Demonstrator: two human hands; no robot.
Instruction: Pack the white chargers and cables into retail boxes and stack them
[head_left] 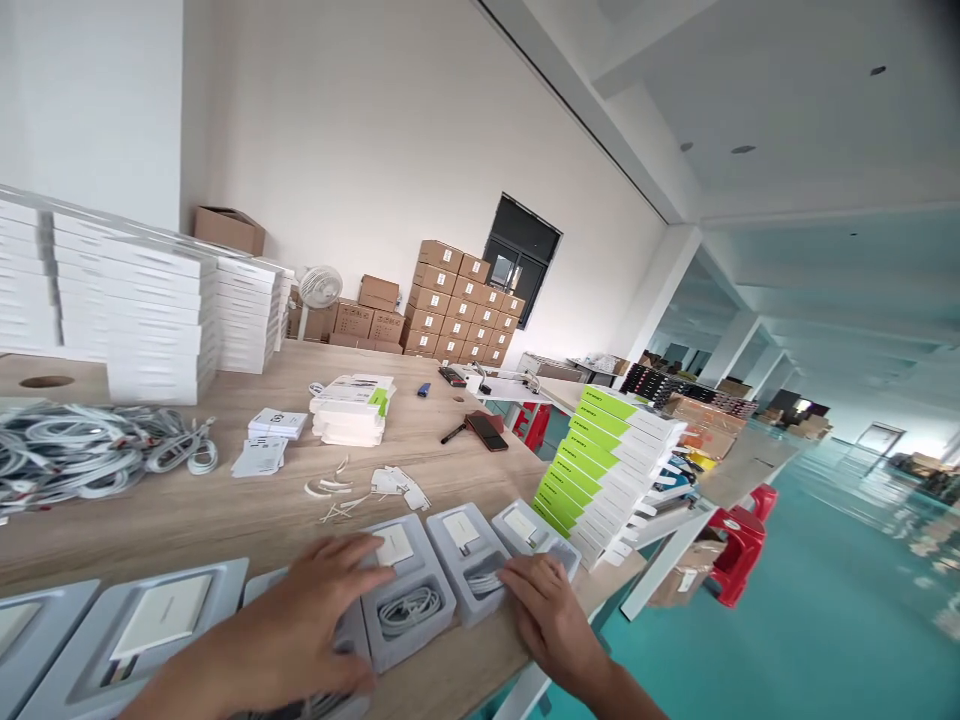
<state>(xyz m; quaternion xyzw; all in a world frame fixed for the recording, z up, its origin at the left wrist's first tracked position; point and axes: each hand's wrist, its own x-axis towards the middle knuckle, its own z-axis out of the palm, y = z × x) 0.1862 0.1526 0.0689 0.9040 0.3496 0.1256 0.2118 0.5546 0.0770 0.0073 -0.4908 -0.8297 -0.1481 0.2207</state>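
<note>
**Two flat hands on a row of grey packing trays**

The person leans over a long wooden table (225,510), both hands resting on a row of grey moulded trays that runs along its near edge. The left hand (307,620) lies palm-down across one tray, fingers spread and flat — pressing or steadying rather than gripping anything. Just beside its fingertips sits the middle tray (409,590), which holds a white charger block in its upper recess and a coiled white cable (409,608) in the lower one. The right hand (551,610) rests, fingers loosely extended and not closed on anything, on the lower end of the next tray (472,555), where another cable lies; a further tray (536,532) stands just past it, near the table's corner.

The trays sit side by side, touching, presumably so they can be worked along in a line. Supplies lie within reach behind them: a heap of loose white cables (90,450) to the left, small white leaflets (270,440), and a stack of white boxes (135,320) further back. A slanting stack of green-edged boxes (600,460) stands at the right end of the table.
</note>
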